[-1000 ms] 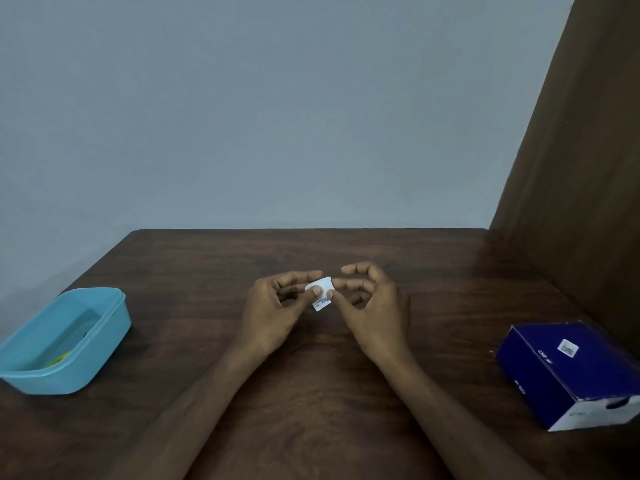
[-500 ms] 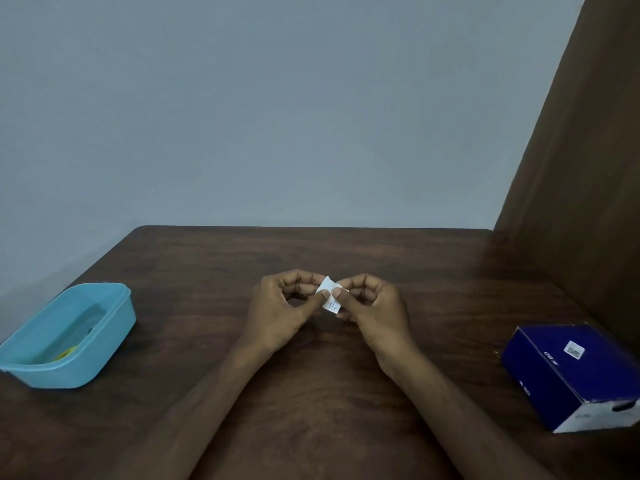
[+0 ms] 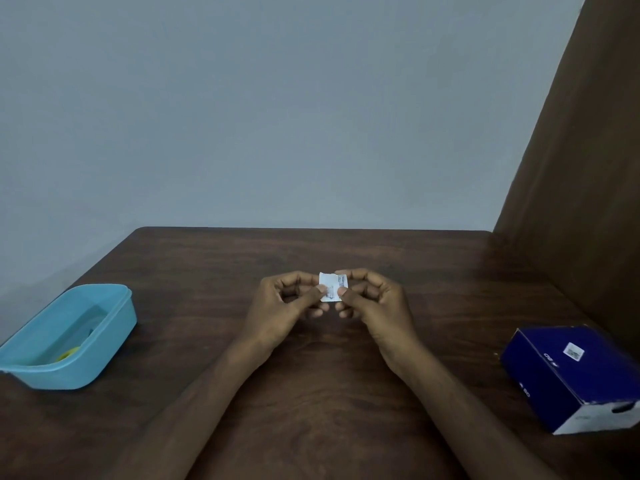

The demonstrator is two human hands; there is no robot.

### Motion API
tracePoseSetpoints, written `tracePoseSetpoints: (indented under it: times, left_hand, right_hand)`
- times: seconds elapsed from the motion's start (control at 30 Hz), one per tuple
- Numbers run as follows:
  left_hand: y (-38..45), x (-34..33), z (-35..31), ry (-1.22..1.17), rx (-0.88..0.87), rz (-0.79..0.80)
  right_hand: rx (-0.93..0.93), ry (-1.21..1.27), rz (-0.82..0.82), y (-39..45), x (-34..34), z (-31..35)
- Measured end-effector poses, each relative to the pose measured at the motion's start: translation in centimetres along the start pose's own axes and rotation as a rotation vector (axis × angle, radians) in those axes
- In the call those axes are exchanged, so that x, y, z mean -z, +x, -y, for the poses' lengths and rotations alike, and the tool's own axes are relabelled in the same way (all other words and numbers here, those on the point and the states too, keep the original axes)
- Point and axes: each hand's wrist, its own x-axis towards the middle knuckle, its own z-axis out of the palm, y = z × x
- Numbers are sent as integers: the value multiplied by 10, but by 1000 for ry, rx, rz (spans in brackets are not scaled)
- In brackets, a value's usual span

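Observation:
A small white square packet (image 3: 332,286) with fine print is held just above the middle of the dark wooden table (image 3: 311,393). My left hand (image 3: 287,308) pinches its left edge between thumb and forefinger. My right hand (image 3: 372,304) pinches its right edge the same way. The packet faces me and its top left corner looks slightly uneven. The other fingers of both hands are curled underneath.
A light blue plastic tub (image 3: 69,337) stands at the table's left edge with something yellow inside. A dark blue cardboard box (image 3: 575,374) lies at the right edge. A brown wooden panel (image 3: 581,188) rises along the right side; a grey wall is behind.
The packet has turned from tilted to nearly flat-on toward me, and both hands have shifted their pinch on its side edges. The view has drifted slightly.

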Motion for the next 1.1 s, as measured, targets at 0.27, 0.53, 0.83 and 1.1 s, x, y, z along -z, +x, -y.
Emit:
tracePoseSetpoints:
  times: [0.27,0.53,0.83,1.1]
  left_hand:
    - [-2,-2,-2,46,-128,-13]
    - [0,0,3,145,-150,-37]
    - [-3,-3,3,374,-281,-123]
    - [-3,-5,0,226,-98,-86]
  right_hand:
    - [-142,250,40,1,-1,6]
    - [-113,268,-13,5,5,4]
    - [-105,68,64,7,3,-6]
    - [112,-137,28,8,5,-11]
